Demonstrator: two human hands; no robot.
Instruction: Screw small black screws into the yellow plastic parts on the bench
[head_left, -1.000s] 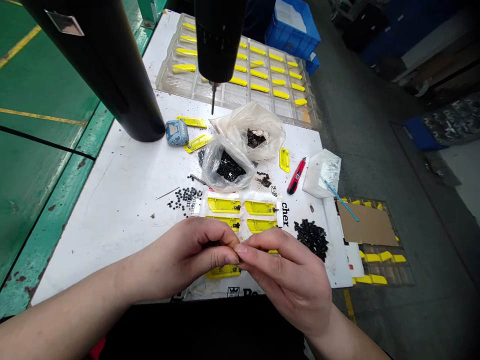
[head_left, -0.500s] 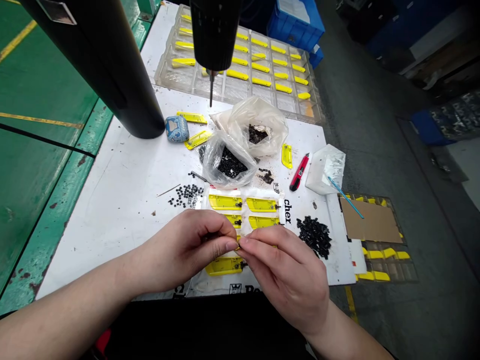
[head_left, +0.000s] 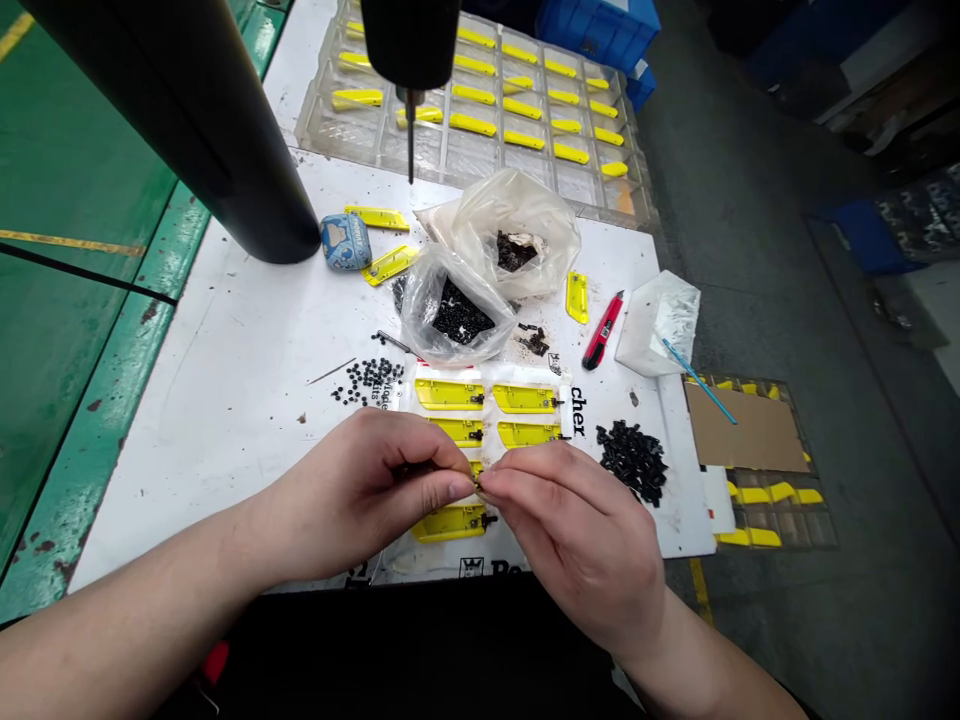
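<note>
Your left hand (head_left: pixel 375 490) and right hand (head_left: pixel 581 525) meet fingertip to fingertip above the work area, thumb and forefinger of each closed in a pinch on a small piece (head_left: pixel 478 483); the fingertips hide most of it, so its type cannot be told. Directly beneath, yellow plastic parts (head_left: pixel 450 522) lie in two columns on a printed plastic sheet (head_left: pixel 420 562), several with a dark fitting at the right end. A pile of black clips (head_left: pixel 632 462) lies to the right; small round black pieces (head_left: pixel 367 380) are scattered to the left. Beyond the sheet, locate the red utility knife (head_left: pixel 603 331) and two open plastic bags (head_left: pixel 480 352) containing dark pieces. A black screwdriver (head_left: pixel 411 50) points bit downward in front of the partitioned tray (head_left: pixel 480 155), which holds further yellow parts.
</note>
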